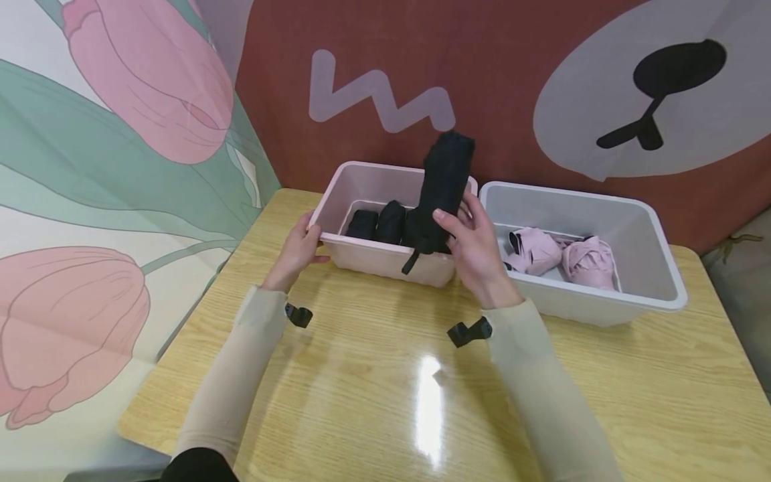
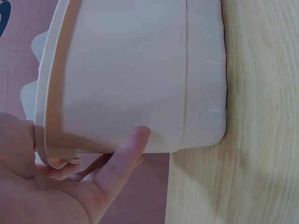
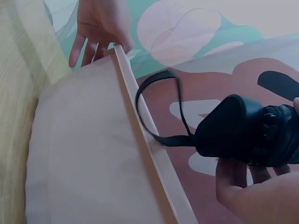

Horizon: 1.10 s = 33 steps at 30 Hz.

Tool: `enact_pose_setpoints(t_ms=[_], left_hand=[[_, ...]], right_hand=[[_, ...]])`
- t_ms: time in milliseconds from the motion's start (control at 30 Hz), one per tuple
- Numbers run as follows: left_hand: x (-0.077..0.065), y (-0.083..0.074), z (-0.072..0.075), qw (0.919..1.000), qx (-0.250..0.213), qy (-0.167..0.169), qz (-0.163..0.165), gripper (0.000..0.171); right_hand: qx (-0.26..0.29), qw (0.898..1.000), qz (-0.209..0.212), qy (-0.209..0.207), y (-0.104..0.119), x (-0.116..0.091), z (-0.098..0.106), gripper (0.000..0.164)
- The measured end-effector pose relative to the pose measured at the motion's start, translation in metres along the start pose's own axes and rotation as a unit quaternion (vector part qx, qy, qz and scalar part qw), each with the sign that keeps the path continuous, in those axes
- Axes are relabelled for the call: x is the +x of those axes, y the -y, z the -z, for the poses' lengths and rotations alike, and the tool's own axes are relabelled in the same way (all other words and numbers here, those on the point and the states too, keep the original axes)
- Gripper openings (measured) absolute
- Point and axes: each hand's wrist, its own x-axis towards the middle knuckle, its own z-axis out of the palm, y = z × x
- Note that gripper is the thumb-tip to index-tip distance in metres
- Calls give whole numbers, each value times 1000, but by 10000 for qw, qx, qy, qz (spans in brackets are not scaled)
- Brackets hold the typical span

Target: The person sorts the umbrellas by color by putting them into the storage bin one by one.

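Note:
A folded black umbrella (image 1: 446, 181) is held up by my right hand (image 1: 480, 253), tilted over the right end of a pink bin (image 1: 391, 258). Its wrist strap (image 3: 180, 105) hangs in a loop off the handle end, in front of the bin's rim in the right wrist view. More black folded umbrellas (image 1: 390, 222) lie side by side inside this bin, partly hidden by the front wall and the held one. With my left hand (image 1: 295, 253) I grip the bin's front left corner; in the left wrist view one finger (image 2: 135, 140) touches the outer wall.
Right beside the pink bin stands a light grey bin (image 1: 653, 261) with two bundled pink umbrellas (image 1: 589, 262) in it. Both bins are on a wooden table (image 1: 361, 375), close to a wall with a printed cartoon face (image 1: 494, 80).

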Motion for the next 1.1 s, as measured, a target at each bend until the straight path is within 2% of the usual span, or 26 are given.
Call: enact_pose_setpoints(t_ms=[200,367,567,767,867,933,1100], left_hand=[[0,0,0,10000,54,-27,16,53],[0,0,0,10000,-12,-10,-36,54],[0,0,0,10000,-30,-4,-54,54],[1,2,0,9999,-102,74,-114,53],[1,3,-1,9998,-122,85,-106,53],[1,3,-1,9999,-96,80,-90,53],[0,2,0,10000,-39,33,-79,53]], right_hand=[[-78,9997,-118,-175,-2,10,-2,59],[-378,9988,-240,-215,-3,18,-3,56],[-1266,9915,-192,-233,-5,25,0,61],[-2089,9774,-212,-262,-7,31,2,63],[-2590,9653,-190,-258,-9,31,2,64],[-3056,9517,-148,-244,-10,31,3,64],[-4477,8941,72,-132,-3,26,7,55]])
